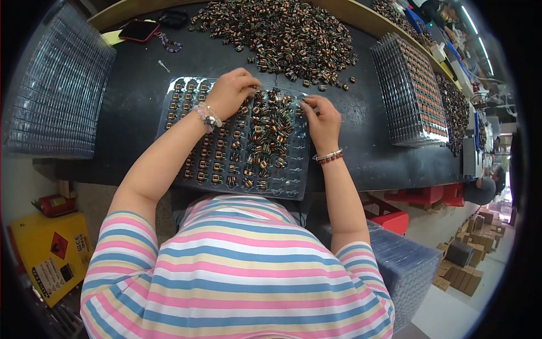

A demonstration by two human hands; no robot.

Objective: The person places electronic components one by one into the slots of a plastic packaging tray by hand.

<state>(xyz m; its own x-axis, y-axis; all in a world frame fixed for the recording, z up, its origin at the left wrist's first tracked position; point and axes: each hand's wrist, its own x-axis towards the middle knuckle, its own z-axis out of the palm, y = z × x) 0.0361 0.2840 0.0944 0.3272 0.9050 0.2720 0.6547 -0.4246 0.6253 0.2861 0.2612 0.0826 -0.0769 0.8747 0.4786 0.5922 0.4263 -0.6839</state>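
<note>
A clear plastic compartment tray (291, 189) lies in front of me on the black table. Small copper-wound coils (206, 152) sit in rows in its left part, and a loose heap of the same coils (268, 127) covers its middle and right part. My left hand (227, 95) is over the tray's far edge, thumb and fingers pinched together just beyond the heap. My right hand (323, 120) is at the tray's far right corner, its thumb and forefinger closed beside the end column. What either pinch holds is too small to make out.
A big pile of coils (288, 37) spreads across the far table. Stacked clear trays (62, 85) stand at the left, and stacked filled trays (411, 90) at the right. A phone (138, 30) lies far left. Wrapped trays (403, 265) and a red stool (389, 217) are below the table.
</note>
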